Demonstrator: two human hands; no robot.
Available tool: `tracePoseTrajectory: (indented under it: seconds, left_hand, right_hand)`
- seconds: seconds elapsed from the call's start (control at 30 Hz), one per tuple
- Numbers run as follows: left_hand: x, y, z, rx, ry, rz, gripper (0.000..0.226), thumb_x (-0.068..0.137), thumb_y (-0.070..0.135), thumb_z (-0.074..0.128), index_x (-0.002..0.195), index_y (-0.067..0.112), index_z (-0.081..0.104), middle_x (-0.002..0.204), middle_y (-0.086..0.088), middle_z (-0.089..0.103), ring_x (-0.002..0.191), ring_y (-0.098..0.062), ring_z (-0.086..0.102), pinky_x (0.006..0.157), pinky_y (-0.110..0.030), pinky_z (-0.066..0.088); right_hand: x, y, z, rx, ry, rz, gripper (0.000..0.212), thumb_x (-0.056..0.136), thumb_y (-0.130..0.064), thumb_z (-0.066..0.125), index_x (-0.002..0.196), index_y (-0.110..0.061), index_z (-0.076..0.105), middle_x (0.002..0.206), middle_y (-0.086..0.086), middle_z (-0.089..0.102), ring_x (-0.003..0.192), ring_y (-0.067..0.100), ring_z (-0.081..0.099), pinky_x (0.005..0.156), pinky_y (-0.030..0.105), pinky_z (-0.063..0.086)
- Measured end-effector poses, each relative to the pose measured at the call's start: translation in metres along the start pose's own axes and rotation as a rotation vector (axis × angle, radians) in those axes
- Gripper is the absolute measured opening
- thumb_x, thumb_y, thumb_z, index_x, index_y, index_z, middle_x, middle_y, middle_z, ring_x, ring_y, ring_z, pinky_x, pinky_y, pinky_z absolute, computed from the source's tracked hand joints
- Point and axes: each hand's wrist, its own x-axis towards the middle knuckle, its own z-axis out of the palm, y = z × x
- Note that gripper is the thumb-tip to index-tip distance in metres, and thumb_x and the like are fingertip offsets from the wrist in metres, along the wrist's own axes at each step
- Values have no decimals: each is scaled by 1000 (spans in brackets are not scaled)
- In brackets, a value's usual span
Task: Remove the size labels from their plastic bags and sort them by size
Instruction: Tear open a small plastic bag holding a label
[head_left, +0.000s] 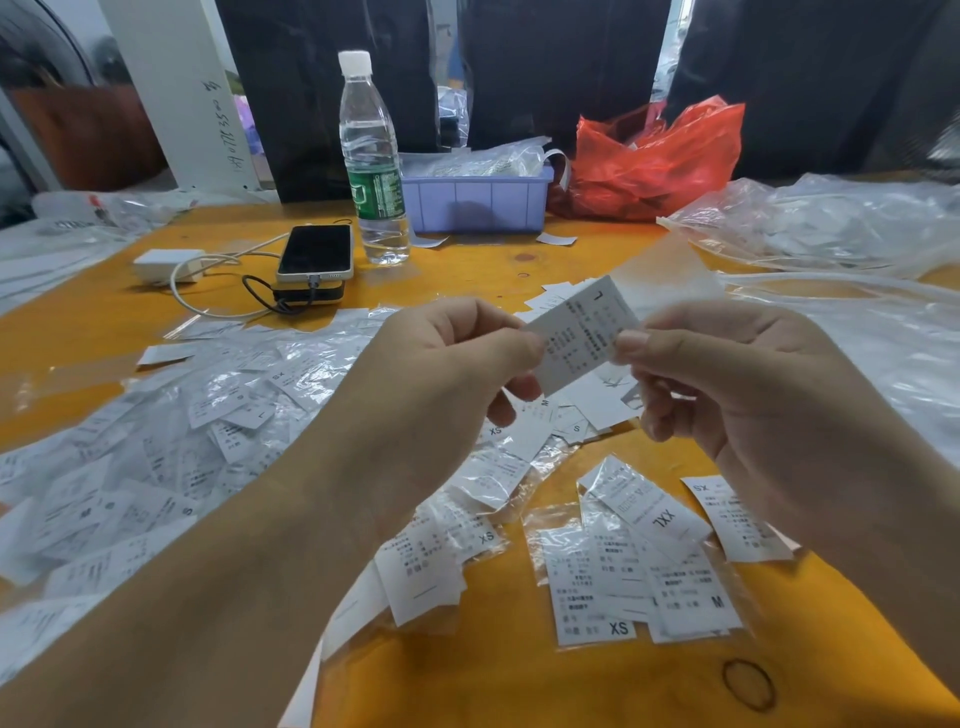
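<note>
Hands, left hand (447, 374) and right hand (727, 379), pinch label (582, 332) above label-strewn orange table (493, 686).

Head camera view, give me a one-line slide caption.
Both hands, left hand and right hand, pinch an L label above scattered labels.

Water bottle (373, 171) upright, phone (316, 253) w/ cable just left; purple bin (475, 202) behind, red bag (654, 161) right. Rubber band (748, 684) near table (519, 686) edge.

Orange table (519, 675). On it: heap of bagged labels (171, 447) left, loose labels (644, 566) front, rubber band (748, 685), water bottle (373, 171), phone (316, 252) on power bank, white charger (166, 264), purple bin (475, 200), red bag (654, 161), clear bags (831, 223) right.
</note>
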Motion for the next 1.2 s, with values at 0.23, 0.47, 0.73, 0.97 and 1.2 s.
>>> tracePoseTrajectory:
  seconds: [0.23,0.47,0.73,0.97,1.2]
  left_hand:
    - [-3,-1,5,54,6,57,13,93,21,62,82,21,70,64,9,68,51,-1,56,47,-11,42]
    - [-5,0,7,74,-31,67,7,91,20,64,86,21,69,67,9,69,56,-3,59,49,-15,45]
    - [-4,3,3,11,-69,25,12,90,9,63,87,18,70,71,4,72,57,-6,61,51,-20,50]
    - [-4,2,4,56,-70,39,8,88,14,67,86,21,70,71,7,73,57,-4,62,52,-18,51]
    - [-4,1,3,31,-48,28,7,86,19,69,91,23,68,72,6,72,58,-4,61,56,-26,46]
  right_hand:
    - [-1,5,4,-28,-66,22,24,74,-27,67,88,-11,77,67,9,54,58,12,50,53,23,45]
    - [-2,7,9,-27,-102,37,15,71,-30,69,80,-22,78,60,1,55,56,10,53,52,23,45]
    - [1,6,4,11,-64,35,13,71,-27,71,80,-22,78,60,-1,55,55,10,54,52,22,45]
    - [-2,7,9,32,-88,56,8,68,-26,71,74,-28,76,57,-4,57,53,9,54,50,22,45]
    - [-3,6,8,38,-106,64,10,68,-26,72,76,-27,76,60,-1,57,55,10,54,50,22,47]
